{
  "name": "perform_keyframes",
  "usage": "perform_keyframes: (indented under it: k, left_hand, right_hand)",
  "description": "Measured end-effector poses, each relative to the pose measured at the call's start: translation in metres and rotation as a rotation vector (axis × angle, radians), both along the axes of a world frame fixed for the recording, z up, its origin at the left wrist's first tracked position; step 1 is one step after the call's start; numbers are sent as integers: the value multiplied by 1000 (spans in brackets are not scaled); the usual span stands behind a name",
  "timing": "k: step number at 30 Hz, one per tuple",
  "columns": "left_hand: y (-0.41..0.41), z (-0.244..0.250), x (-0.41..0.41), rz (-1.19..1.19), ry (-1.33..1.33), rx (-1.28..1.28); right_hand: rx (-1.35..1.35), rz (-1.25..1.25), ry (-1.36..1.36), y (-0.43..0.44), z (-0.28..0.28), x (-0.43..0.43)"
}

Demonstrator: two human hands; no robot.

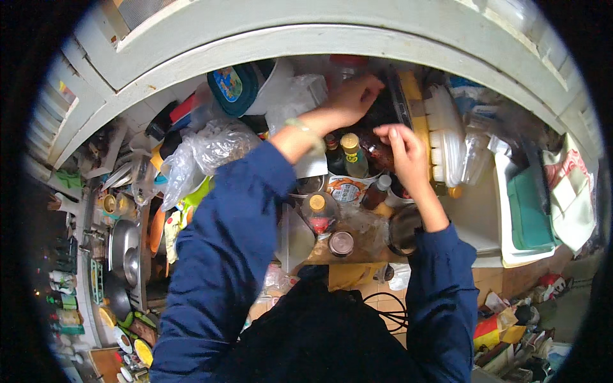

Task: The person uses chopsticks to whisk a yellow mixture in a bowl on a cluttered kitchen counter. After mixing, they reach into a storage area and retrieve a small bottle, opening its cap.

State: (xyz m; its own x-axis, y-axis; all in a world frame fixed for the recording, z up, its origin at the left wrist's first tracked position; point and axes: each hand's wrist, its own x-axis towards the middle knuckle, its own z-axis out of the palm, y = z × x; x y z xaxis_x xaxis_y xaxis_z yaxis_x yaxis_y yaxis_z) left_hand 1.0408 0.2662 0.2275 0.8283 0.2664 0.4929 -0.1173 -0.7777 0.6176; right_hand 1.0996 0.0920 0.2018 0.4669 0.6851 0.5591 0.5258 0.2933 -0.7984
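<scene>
My left hand (pixel 352 103), with a pale bangle (pixel 306 134) on its wrist, reaches far over the cluttered counter; its fingers are curled and blurred, and its grip cannot be told. My right hand (pixel 404 148) is raised to the right of a glass bottle with a yellow cap (pixel 354 158), thumb and fingers apart, and nothing shows in it. Dark shiny packaging (pixel 376 146) lies between the hands. Nearer me stand a small bottle with a grey cap (pixel 378 189), a bottle with an orange-yellow cap (pixel 320 215) and a round jar (pixel 341 243).
A pale cabinet edge (pixel 306 38) overhangs the counter. Clear plastic bags (pixel 210 143) and a teal-lidded container (pixel 232 91) are at left. Stacked clear plastic containers (pixel 448 139) and a white tray (pixel 507 210) are at right. A sink (pixel 122 244) lies far left.
</scene>
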Motion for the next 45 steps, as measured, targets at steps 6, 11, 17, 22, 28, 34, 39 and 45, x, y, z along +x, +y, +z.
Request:
perform_keyframes:
  k: [6,11,17,22,28,34,39,45]
  left_hand:
    - [6,16,-102,286,760,1209]
    - [35,-8,-143,378,605,1235]
    - [16,4,-166,241,917,1031]
    - [12,-12,-168,325,887,1290]
    - [64,-23,-144,322,378,1236]
    - [87,-4,-127,407,191,1088]
    - [96,-3,-114,419,177,1105]
    - [94,0,-110,412,123,1033]
  right_hand:
    - [-93,124,213,87,-1,16]
    - [-318,30,-239,118,18,0]
    - [-599,-40,-690,122,9,-38]
    - [-992,56,-552,132,-22,-72]
    - [-615,21,-143,177,-58,-14]
    - [-292,133,1180,164,-24,-21]
    - [-306,96,944,130,-25,-50]
    - [-415,27,-337,141,-60,-69]
